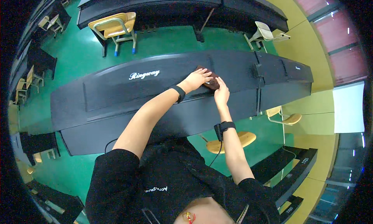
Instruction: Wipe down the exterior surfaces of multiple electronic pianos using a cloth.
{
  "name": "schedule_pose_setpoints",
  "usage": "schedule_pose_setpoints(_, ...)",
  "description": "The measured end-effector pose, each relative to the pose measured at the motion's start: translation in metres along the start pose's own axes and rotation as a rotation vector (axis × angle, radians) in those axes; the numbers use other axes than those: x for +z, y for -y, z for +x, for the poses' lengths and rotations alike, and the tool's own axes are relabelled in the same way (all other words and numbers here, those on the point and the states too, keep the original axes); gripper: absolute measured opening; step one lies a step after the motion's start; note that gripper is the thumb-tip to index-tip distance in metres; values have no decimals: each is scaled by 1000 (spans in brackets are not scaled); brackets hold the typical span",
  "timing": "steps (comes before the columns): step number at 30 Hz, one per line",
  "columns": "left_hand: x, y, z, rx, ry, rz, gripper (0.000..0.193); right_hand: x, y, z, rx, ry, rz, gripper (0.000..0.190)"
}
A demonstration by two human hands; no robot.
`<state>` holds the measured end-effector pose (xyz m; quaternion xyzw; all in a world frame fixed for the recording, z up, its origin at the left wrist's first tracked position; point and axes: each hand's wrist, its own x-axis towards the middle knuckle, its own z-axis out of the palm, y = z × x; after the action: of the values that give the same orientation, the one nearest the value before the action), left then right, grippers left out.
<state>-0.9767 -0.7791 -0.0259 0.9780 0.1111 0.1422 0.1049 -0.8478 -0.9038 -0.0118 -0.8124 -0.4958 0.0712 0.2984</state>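
A folded dark brown cloth [214,84] lies on the closed lid of a black Ringway piano [116,91], to the right of the white lettering. Both hands have hold of it. My left hand [196,79] reaches over its left side, fingers stretched across the top. At the cloth's right edge is my right hand [222,91], its fingertips against the fabric and its thumb side towards the left hand. Something small and whitish shows at the cloth between the hands; I cannot tell what it is. Black bands circle both wrists, and a cable hangs from the right one.
Another black piano [287,75] adjoins on the right. Beyond the green floor [172,38] stands a further row of black pianos [151,5] with a yellow chair [116,25]. A wooden seat [231,142] is near my right side. Pale yellow wall [309,103] bounds the right.
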Motion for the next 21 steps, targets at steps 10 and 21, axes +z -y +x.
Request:
schedule_pose_setpoints(10,-71,98,-170,-244,-84,-9,51,121,175,-22,-283,66,-399,47)
schedule_pose_setpoints(21,-176,95,-465,-922,-285,11,62,277,407,-108,-947,173,-90,39)
